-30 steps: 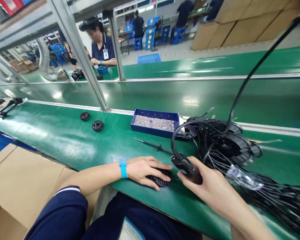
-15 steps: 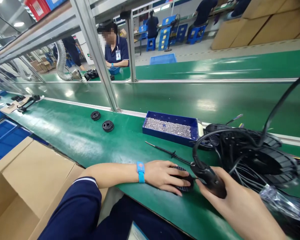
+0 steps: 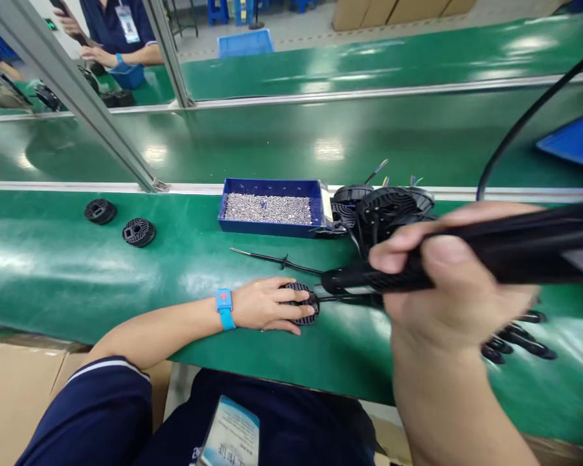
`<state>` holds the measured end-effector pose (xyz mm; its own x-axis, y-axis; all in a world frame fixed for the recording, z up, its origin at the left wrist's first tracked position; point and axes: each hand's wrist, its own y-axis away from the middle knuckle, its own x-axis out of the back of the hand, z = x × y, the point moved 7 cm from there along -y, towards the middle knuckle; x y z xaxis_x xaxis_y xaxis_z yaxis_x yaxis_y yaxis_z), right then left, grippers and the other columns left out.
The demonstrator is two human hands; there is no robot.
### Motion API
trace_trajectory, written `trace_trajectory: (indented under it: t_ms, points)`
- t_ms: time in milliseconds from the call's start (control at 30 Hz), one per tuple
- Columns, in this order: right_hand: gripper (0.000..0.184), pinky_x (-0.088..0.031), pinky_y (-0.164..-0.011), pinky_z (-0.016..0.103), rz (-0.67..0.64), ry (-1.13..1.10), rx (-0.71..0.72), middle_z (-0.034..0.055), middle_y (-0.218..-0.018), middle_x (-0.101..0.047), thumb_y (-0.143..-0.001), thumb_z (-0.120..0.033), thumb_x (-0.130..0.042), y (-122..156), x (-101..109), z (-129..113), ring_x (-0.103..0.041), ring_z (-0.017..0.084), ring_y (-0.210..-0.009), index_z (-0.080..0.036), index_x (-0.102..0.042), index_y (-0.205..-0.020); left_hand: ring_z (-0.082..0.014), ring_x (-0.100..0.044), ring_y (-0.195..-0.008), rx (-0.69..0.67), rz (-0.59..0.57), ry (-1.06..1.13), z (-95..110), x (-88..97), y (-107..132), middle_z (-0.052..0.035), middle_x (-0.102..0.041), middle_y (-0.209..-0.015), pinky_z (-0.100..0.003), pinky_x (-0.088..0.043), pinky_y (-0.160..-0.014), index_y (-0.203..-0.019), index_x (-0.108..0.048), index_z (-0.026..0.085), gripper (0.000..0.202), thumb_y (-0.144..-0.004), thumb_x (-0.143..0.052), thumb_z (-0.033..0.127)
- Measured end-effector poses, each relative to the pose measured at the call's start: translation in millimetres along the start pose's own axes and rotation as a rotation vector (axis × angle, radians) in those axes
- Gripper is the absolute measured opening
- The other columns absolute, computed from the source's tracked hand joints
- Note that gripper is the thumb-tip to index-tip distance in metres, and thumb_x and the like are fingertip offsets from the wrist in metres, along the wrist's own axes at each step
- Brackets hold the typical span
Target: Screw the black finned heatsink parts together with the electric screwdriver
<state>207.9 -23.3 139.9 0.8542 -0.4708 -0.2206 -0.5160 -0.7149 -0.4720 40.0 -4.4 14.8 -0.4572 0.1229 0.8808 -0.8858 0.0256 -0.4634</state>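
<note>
My left hand (image 3: 267, 304), a blue band at its wrist, rests on a round black ribbed housing (image 3: 300, 317) and grips it against the green bench. A black cable runs out of the housing to the right. In my right hand (image 3: 447, 291) is a black electric screwdriver (image 3: 510, 243), held nearly level with its narrow end pointing left. That end is just above and right of the housing; the image does not show whether they touch. Behind them lies a black cable with a stripped end (image 3: 257, 256).
A dark blue tray (image 3: 267, 228) of small metal pieces stands behind my hands. Beside it are several black round housings (image 3: 393, 200) with cables. Two more housings (image 3: 138, 232) lie at the left. Across the bench, a co-worker's hand (image 3: 100, 57) is near a blue bin (image 3: 127, 76).
My view has turned down and to the right. The screwdriver has swung from an upright slant to nearly level, with my right hand raised. My left hand stays on the housing.
</note>
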Motion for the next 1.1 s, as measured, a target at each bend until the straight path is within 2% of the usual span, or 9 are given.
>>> trace_trajectory:
  t_ms: [67, 267, 400, 467, 533, 633, 733, 867, 1100]
  points:
    - [0.029, -0.041, -0.044, 0.026, -0.035, -0.100, -0.009, -0.0032, -0.066, -0.061, -0.076, -0.029, -0.078, -6.0, -10.8, 13.7, -0.050, 0.011, -0.047, -0.022, -0.054, -0.090, -0.0186, -0.068, -0.114, -0.004, 0.005, -0.004, 1.2, 2.4, -0.4, -0.0078, -0.074, -0.115, -0.036, -0.047, -0.116, -0.121, -0.071, 0.021, 0.045, -0.100, -0.048, 0.054]
    - [0.024, -0.044, -0.047, 0.025, -0.177, -0.111, -0.186, -0.0019, -0.071, -0.064, -0.081, -0.026, -0.076, -2.7, -17.5, 37.8, -0.054, 0.011, -0.049, -0.021, -0.057, -0.095, -0.0222, -0.066, -0.117, 0.049, 0.000, -0.015, 3.9, -2.6, 4.3, -0.0029, -0.072, -0.122, -0.037, -0.050, -0.112, -0.125, -0.069, 0.029, 0.045, -0.095, -0.054, 0.059]
    - [0.025, -0.047, -0.049, 0.025, -0.182, -0.058, -0.143, -0.0017, -0.075, -0.065, -0.083, -0.025, -0.075, 1.5, -15.9, 34.6, -0.056, 0.010, -0.052, -0.021, -0.056, -0.099, -0.0248, -0.061, -0.126, 0.021, 0.096, 0.015, -1.7, 22.7, 0.4, -0.0019, -0.075, -0.117, -0.038, -0.049, -0.109, -0.120, -0.070, 0.028, 0.040, -0.095, -0.058, 0.056]
    - [0.026, -0.046, -0.049, 0.024, -0.185, -0.042, -0.148, -0.0020, -0.075, -0.065, -0.085, -0.026, -0.075, 3.8, -17.2, 35.2, -0.057, 0.010, -0.052, -0.022, -0.055, -0.100, -0.0209, -0.065, -0.118, 0.136, 0.119, 0.008, -30.5, 49.0, -8.1, -0.0020, -0.076, -0.109, -0.036, -0.049, -0.105, -0.116, -0.071, 0.027, 0.033, -0.097, -0.057, 0.051]
    - [0.026, -0.046, -0.049, 0.023, -0.193, -0.050, -0.165, -0.0027, -0.075, -0.065, -0.085, -0.027, -0.074, 5.2, -18.8, 36.7, -0.057, 0.009, -0.052, -0.022, -0.054, -0.101, -0.0202, -0.068, -0.103, 0.430, 0.080, -0.102, -82.8, 76.1, -16.2, -0.0041, -0.077, -0.105, -0.036, -0.051, -0.097, -0.111, -0.073, 0.024, 0.029, -0.099, -0.056, 0.045]
    - [0.027, -0.047, -0.051, 0.022, -0.204, -0.090, -0.168, -0.0034, -0.074, -0.065, -0.085, -0.027, -0.074, 5.5, -19.3, 37.2, -0.057, 0.009, -0.053, -0.022, -0.053, -0.101, -0.0256, -0.068, -0.096, 0.748, -0.248, -0.299, -159.7, 92.9, -24.8, -0.0084, -0.077, -0.101, -0.037, -0.051, -0.087, -0.105, -0.076, 0.020, 0.024, -0.093, -0.066, 0.039]
    - [0.027, -0.049, -0.055, 0.022, -0.195, -0.127, -0.190, -0.0031, -0.074, -0.065, -0.085, -0.026, -0.074, 5.7, -17.5, 38.2, -0.058, 0.009, -0.055, -0.021, -0.054, -0.101, -0.0262, -0.070, -0.090, 0.884, -0.572, -0.337, -205.8, 87.0, -25.8, -0.0070, -0.077, -0.095, -0.032, -0.049, -0.078, -0.099, -0.077, 0.023, 0.023, -0.081, -0.078, 0.037]
    - [0.035, -0.049, -0.056, 0.024, -0.179, -0.179, -0.269, -0.0026, -0.074, -0.064, -0.075, -0.027, -0.081, 8.2, -17.7, 41.6, -0.058, 0.010, -0.057, -0.020, -0.054, -0.096, -0.0244, -0.068, -0.080, 0.859, -0.619, -0.286, -220.5, 77.2, -20.8, -0.0024, -0.077, -0.086, -0.029, -0.045, -0.071, -0.083, -0.078, 0.028, 0.008, -0.084, -0.072, 0.032]
    - [0.038, -0.050, -0.062, 0.026, -0.200, -0.155, -0.315, -0.0014, -0.080, -0.062, -0.071, -0.030, -0.083, 10.2, -18.1, 42.2, -0.057, 0.011, -0.066, -0.020, -0.055, -0.096, -0.0266, -0.067, -0.093, 0.677, -0.309, -0.280, -226.3, 90.9, -15.1, -0.0046, -0.076, -0.103, -0.036, -0.049, -0.082, -0.090, -0.079, 0.025, 0.035, -0.094, -0.054, 0.050]
